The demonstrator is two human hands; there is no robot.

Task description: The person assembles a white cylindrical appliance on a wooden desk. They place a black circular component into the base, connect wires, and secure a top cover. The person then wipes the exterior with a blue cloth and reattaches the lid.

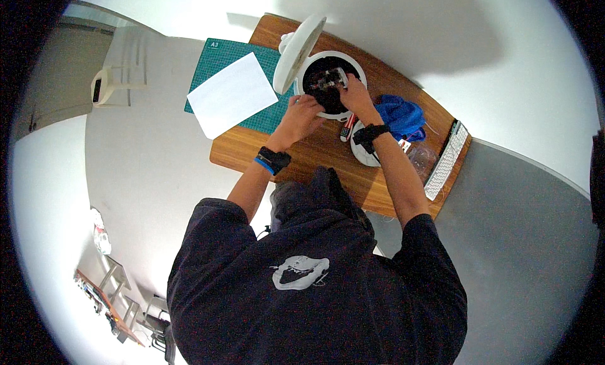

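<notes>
A round white container (362, 67) with a dark inside stands on the wooden table in front of me. Small pale and metallic pieces show within it, too small to name. My right hand (357, 97) reaches over its right side, fingers closed by a small whitish piece (343, 77); what exactly they grip I cannot make out. My left hand (302, 115) is at the near left rim, its fingers bent around the edge. Just left of the container, a white disc-shaped thing (296, 59) stands tilted up, like a lamp head or lid.
A green cutting mat (217, 62) with a white paper sheet (233, 97) lies left on the wooden table (277, 28). To the right are a red-and-black handheld item (347, 127), a white round object (360, 152), blue cloth (402, 116), clear plastic (422, 160) and a white keyboard (447, 160).
</notes>
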